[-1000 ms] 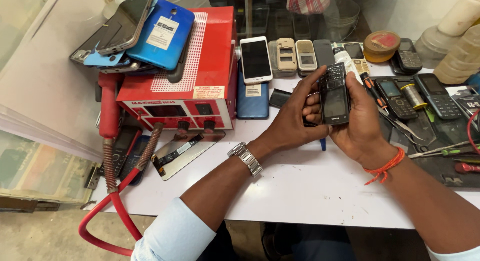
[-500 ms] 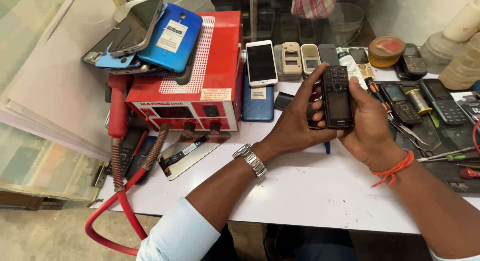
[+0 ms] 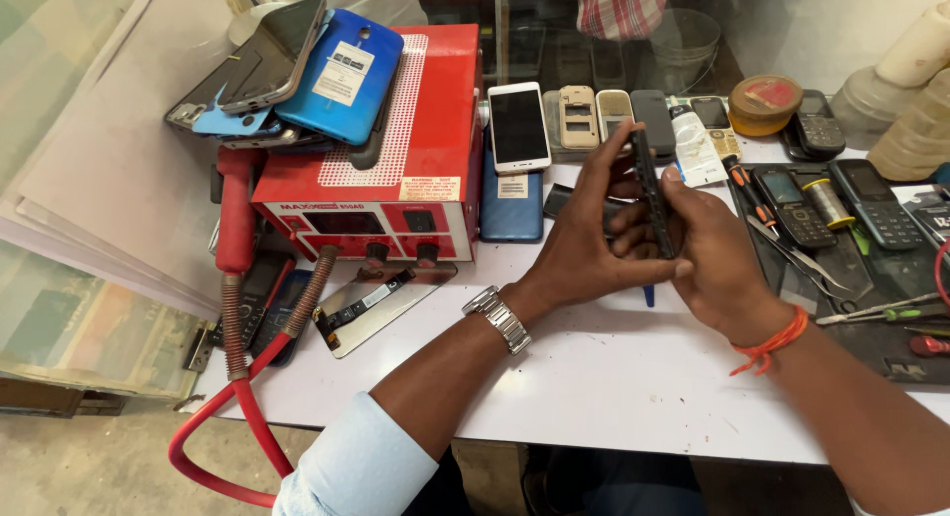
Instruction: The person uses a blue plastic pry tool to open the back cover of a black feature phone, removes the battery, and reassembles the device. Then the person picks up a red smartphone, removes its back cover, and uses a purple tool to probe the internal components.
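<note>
Black keypad phone (image 3: 648, 185) now turned edge-on, clamped between left hand (image 3: 584, 249) and right hand (image 3: 717, 254), above cluttered white table (image 3: 614, 377)

Surface: a white surface (image 3: 614, 377) is spanning the middle of the view, its near edge running along the bottom.
Floor: a dusty grey floor (image 3: 89, 467) is showing at the lower left.
Left side: pale sheets and a glass panel (image 3: 59, 180) are leaning beside the surface.
Back: a glass pane (image 3: 554, 31) is standing behind the surface.
Light: soft, even daylight is falling across everything.
</note>
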Demonstrator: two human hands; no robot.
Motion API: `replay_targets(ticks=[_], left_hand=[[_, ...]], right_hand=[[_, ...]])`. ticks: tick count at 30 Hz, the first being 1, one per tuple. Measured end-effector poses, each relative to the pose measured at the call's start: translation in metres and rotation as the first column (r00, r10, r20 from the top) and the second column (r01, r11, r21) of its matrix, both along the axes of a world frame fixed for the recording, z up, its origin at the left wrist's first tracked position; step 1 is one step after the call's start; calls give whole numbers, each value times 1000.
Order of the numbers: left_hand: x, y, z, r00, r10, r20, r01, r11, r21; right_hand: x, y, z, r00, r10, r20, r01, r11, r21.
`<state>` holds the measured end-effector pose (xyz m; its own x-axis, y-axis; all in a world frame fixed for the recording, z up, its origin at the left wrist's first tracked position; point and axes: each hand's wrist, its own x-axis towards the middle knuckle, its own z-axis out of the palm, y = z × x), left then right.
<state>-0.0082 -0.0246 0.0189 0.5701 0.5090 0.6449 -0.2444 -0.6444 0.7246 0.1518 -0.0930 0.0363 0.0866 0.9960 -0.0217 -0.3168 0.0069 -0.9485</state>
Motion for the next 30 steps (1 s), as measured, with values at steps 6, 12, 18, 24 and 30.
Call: replay_targets(ticks=[6,12,18,24,30], left_hand=[[0,9,2,995,-47,87,72,949,-308],[3,12,-5,997,18,69,-8,989,-146],[1,15,-7,998,-53,35,57,990,-128],[1,14,-8,996,-90,27,94,978,-184],[2,15,-13,995,-48,86,61,987,-150]], right_hand=[[-16,-5,17,990,10,140,-29,991,131],[-16,-4,15,983,45,178,-61,994,88],[-15,-1,6,977,-34,208,27,999,38],[-14,1,1,967,-88,240,86,996,16],[-7,1,4,871,-204,446,241,970,-27]])
